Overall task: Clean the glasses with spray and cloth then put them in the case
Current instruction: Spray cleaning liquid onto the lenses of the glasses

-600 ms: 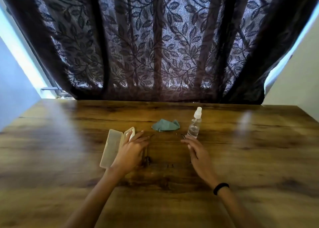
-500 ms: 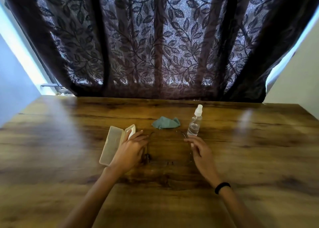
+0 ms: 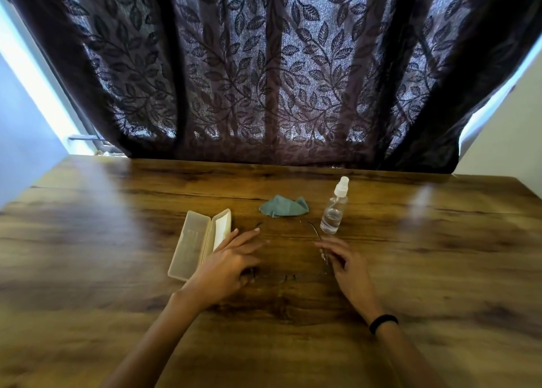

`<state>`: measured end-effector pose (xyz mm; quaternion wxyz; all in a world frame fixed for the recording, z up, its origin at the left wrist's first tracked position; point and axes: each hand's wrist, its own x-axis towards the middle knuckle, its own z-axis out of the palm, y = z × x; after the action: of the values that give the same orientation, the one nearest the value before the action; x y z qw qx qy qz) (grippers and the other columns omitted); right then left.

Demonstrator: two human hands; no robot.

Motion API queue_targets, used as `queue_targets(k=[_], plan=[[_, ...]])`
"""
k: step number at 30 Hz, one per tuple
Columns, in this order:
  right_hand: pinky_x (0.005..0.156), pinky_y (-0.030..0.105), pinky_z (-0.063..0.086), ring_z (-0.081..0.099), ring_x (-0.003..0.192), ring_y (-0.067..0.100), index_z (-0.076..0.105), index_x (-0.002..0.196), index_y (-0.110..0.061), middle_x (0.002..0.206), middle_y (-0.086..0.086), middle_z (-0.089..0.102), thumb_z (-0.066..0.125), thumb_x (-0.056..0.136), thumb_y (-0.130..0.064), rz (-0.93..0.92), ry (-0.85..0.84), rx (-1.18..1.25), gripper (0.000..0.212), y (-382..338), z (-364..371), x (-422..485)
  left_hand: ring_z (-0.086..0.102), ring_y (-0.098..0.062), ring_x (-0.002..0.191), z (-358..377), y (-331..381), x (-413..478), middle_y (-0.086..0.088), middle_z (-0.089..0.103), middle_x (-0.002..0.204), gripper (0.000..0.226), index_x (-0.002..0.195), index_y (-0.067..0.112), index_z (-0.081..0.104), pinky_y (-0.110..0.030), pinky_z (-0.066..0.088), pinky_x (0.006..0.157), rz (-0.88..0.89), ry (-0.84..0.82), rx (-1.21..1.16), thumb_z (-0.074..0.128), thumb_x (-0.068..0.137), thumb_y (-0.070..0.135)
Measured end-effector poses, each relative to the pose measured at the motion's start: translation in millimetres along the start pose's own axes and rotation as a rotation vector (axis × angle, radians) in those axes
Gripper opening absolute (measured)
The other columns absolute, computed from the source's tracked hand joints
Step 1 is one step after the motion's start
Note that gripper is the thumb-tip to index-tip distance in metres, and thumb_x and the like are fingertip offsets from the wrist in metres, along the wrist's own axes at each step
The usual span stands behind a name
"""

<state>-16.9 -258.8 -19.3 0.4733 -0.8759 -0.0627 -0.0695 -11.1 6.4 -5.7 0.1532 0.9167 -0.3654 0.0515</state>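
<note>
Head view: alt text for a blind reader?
A left hand and a right hand flank thin-framed glasses on a wooden table, the right pinching a temple arm. An open case lies beside the left hand; a green cloth and spray bottle sit beyond.

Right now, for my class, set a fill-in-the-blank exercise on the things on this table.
1. The case beside the left hand lies ___.
2. Left of the spray bottle lies the ___ cloth.
3. The spray bottle stands ___.
4. The glasses lie between the two ___.
Missing words: open, green, upright, hands.
</note>
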Motion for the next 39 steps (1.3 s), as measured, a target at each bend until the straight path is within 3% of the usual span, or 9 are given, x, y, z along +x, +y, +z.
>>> queue_targets(k=[4,6,11,13,17,20,23,29,39], plan=[[0.084,-0.008,0.030,0.048,0.113,0.004,0.063,0.112,-0.017,0.116,-0.012,0.054,0.051,0.084,0.012,-0.008,0.044,0.012,0.042,-1.2,1.1,1.2,0.001,0.005,0.136,-2.9,-0.2,1.5,0.011,0.058,0.127,0.021,0.106,0.026,0.064,-0.028,-0.010,0.113,0.015,-0.007,0.002,0.059,0.085,0.027],[0.084,-0.007,0.032,0.050,0.110,0.004,0.063,0.112,-0.017,0.115,-0.010,0.056,0.052,0.083,0.011,-0.019,0.080,0.027,0.041,-2.8,0.4,3.0,0.011,0.003,0.136,-7.6,0.4,3.5,0.010,0.063,0.120,0.020,0.104,0.026,0.065,-0.034,-0.003,0.115,0.022,0.037,-0.011,0.060,0.085,0.025],[0.086,0.006,0.044,0.056,0.103,0.004,0.061,0.111,-0.023,0.115,-0.006,0.059,0.054,0.085,0.005,-0.055,0.125,0.056,0.039,-7.2,-3.2,9.0,0.027,0.000,0.132,-24.4,-0.7,12.1,0.015,0.059,0.118,0.026,0.105,0.023,0.066,-0.031,0.012,0.114,0.006,0.206,-0.113,0.064,0.082,0.013],[0.083,0.002,0.043,0.054,0.097,-0.003,0.059,0.110,-0.025,0.113,-0.008,0.058,0.055,0.085,0.004,-0.080,0.152,0.063,0.039,-11.9,-3.5,11.8,0.033,0.000,0.129,-31.2,-2.5,19.4,0.016,0.057,0.118,0.029,0.107,0.023,0.065,-0.029,0.018,0.112,-0.059,0.265,-0.175,0.064,0.082,0.011],[0.075,-0.002,0.042,0.054,0.086,-0.007,0.061,0.108,-0.023,0.103,-0.011,0.059,0.057,0.083,0.002,-0.137,0.239,0.034,0.036,-22.0,-4.0,20.9,0.045,0.018,0.109,-42.9,-3.1,30.8,0.018,0.060,0.107,0.029,0.106,0.024,0.066,-0.006,0.036,0.093,-0.138,0.391,-0.319,0.067,0.080,0.012],[0.074,0.011,0.051,0.061,0.080,0.006,0.061,0.105,-0.021,0.097,-0.010,0.061,0.057,0.083,0.000,-0.173,0.299,0.075,0.031,-27.0,-6.6,26.9,0.055,0.018,0.091,-50.1,-6.0,36.2,0.027,0.062,0.094,0.031,0.098,0.028,0.067,-0.001,0.041,0.078,-0.204,0.487,-0.369,0.070,0.076,0.007],[0.069,0.023,0.057,0.065,0.075,0.019,0.063,0.103,-0.014,0.089,0.004,0.066,0.056,0.084,0.000,-0.159,0.323,0.141,0.024,-30.7,-10.3,34.0,0.063,0.006,0.086,-56.1,-8.4,40.1,0.024,0.066,0.089,0.033,0.093,0.033,0.066,-0.008,0.047,0.076,-0.203,0.489,-0.507,0.068,0.076,0.004],[0.058,0.001,0.046,0.061,0.063,-0.007,0.065,0.102,-0.007,0.069,-0.007,0.062,0.057,0.084,0.002,-0.139,0.349,0.196,0.021,-34.2,-14.1,43.2,0.064,-0.001,0.088,-58.0,-6.8,48.5,0.011,0.069,0.092,0.031,0.095,0.027,0.067,-0.015,0.050,0.078,-0.204,0.528,-0.665,0.065,0.077,0.001],[0.060,0.003,0.048,0.061,0.062,0.007,0.066,0.098,-0.001,0.074,0.007,0.065,0.057,0.085,0.002,-0.144,0.379,0.134,0.017,-29.4,-13.6,49.0,0.064,-0.002,0.079,-51.7,-5.5,47.0,0.014,0.071,0.083,0.019,0.084,0.019,0.066,-0.013,0.049,0.069,-0.209,0.353,-0.930,0.052,0.084,0.007]])
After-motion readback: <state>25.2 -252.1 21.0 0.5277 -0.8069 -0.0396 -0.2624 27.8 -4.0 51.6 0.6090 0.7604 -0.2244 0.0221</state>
